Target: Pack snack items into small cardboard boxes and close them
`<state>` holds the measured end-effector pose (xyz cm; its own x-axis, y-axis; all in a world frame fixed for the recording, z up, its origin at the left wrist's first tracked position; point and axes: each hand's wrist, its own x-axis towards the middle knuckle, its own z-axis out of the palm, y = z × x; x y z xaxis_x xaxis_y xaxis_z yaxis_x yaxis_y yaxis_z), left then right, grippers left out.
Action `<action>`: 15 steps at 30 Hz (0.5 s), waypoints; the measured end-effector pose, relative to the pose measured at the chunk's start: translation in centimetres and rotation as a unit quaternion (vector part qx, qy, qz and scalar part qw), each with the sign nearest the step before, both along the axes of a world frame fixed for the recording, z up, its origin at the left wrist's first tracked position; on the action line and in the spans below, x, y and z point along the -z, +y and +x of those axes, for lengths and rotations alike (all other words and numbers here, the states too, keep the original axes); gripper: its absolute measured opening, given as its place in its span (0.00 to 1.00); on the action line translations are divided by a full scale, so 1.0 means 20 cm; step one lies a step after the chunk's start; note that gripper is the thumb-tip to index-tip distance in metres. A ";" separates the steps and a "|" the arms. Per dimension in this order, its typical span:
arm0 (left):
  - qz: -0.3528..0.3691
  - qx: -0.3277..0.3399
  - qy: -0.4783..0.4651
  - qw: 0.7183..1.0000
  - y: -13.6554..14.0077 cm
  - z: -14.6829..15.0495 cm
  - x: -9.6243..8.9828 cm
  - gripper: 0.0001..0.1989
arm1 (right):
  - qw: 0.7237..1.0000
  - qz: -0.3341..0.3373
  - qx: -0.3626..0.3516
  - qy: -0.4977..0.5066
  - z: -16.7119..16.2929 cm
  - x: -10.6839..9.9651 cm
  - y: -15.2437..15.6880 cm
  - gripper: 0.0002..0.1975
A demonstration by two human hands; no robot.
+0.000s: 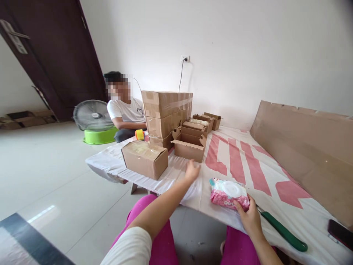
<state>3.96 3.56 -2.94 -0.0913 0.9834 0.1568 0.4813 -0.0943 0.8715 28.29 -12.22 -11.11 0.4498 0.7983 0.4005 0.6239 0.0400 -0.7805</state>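
Wipes pack (228, 193) sits at the near edge of the table (202, 184), nearer than the open box (189, 149) and to its right. Right hand (249, 215) grasps the pack's right end, thumb on the near side; whether the pack bears fully on the cloth cannot be determined. A green-handled tool (284, 230) lies beside that hand, also nearer than the open box and to its right. A dark phone-like object (340, 232) lies well to the right of the box, partly cut off at the view's edge.

Left hand (192, 171) is just in front of the open box, fingers loosely extended, grasping nothing visible; contact with the box cannot be confirmed.

A taped box (145, 158) stands to the left of the open box, flaps folded down. The open box has its flaps raised. Directly behind its left side rises a stack of taped cartons (168, 114); further small boxes (216, 121) run in line behind it. A cardboard sheet (300, 143) leans upright, well to its right.

Beyond the open box, to the left, a co-worker (125, 110) in a white shirt sits beside a fan (93, 115) and a green basin (99, 136). A wall socket (185, 58) with a plugged-in cable is behind and above the box.
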 end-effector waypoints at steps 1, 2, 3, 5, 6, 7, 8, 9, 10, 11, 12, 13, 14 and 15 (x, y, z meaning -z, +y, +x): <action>0.020 0.056 0.019 0.998 -0.07 0.04 0.02 0.17 | 1.000 -0.003 -0.001 0.004 0.01 0.00 0.00 0.38; 0.039 0.116 0.034 0.992 -0.14 0.07 0.03 0.18 | 1.000 -0.006 -0.007 0.008 0.01 0.00 0.00 0.39; 0.056 0.176 0.051 0.982 -0.20 0.11 0.04 0.21 | 1.000 -0.009 -0.018 0.014 0.02 0.01 0.00 0.38; 0.100 0.277 0.122 0.948 -0.30 0.18 0.04 0.32 | 0.998 -0.015 -0.061 0.031 0.04 0.01 0.00 0.36; 0.118 0.308 0.178 0.927 -0.33 0.20 0.03 0.39 | 0.995 -0.018 -0.087 0.042 0.05 0.01 0.00 0.35; 0.127 0.325 0.239 0.906 -0.35 0.22 0.02 0.46 | 0.992 -0.020 -0.111 0.054 0.06 0.01 -0.01 0.34; 0.126 0.332 0.296 0.887 -0.36 0.23 0.01 0.51 | 0.989 -0.021 -0.131 0.066 0.06 0.00 -0.01 0.33; 0.115 0.333 0.338 0.872 -0.36 0.23 -0.01 0.53 | 0.986 -0.021 -0.147 0.075 0.07 0.00 -0.02 0.32; 0.099 0.334 0.360 0.865 -0.35 0.22 -0.02 0.54 | 0.984 -0.018 -0.157 0.081 0.07 0.00 -0.02 0.31; 0.088 0.337 0.369 0.862 -0.34 0.21 -0.04 0.54 | 0.983 -0.016 -0.163 0.082 0.06 -0.01 -0.02 0.31; 0.086 0.341 0.369 0.860 -0.33 0.18 -0.05 0.53 | 0.983 -0.019 -0.167 0.079 0.06 -0.01 -0.03 0.30; 0.090 0.341 0.366 0.861 -0.31 0.14 -0.06 0.52 | 0.983 -0.026 -0.168 0.070 0.05 -0.01 -0.03 0.29; 0.094 0.333 0.362 0.866 -0.29 0.08 -0.07 0.51 | 0.984 -0.035 -0.167 0.058 0.04 -0.01 -0.03 0.28; 0.095 0.315 0.357 0.874 -0.27 0.02 -0.08 0.50 | 0.984 -0.043 -0.165 0.044 0.04 -0.01 -0.03 0.26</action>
